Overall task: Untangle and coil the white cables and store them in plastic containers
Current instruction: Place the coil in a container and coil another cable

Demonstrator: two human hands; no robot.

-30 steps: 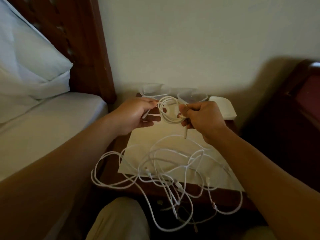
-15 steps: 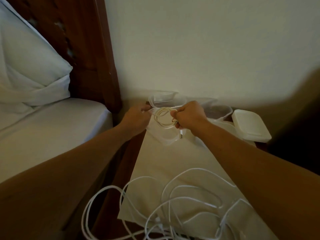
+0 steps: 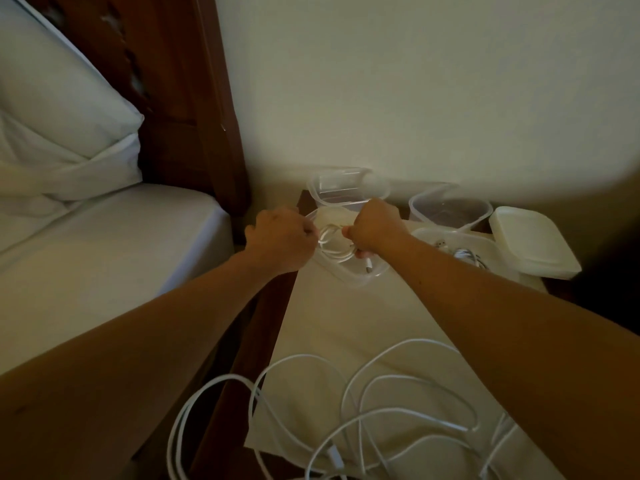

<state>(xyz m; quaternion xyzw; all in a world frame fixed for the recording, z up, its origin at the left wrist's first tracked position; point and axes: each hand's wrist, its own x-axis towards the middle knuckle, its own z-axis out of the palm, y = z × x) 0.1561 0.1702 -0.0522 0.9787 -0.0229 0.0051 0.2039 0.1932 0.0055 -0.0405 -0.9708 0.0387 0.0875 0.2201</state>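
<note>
A small coiled cable (image 3: 334, 243) is gripped on one side by the closed left hand (image 3: 282, 239) and on the other by the closed right hand (image 3: 375, 227), and is held inside a clear plastic container (image 3: 353, 275) on the table (image 3: 270, 306). Two more clear containers (image 3: 341, 188) are seen just behind it. Another container (image 3: 460, 244), with a cable inside, stands to its right. Loose white cables (image 3: 381, 410) lie tangled in front of it, nearer the person.
</note>
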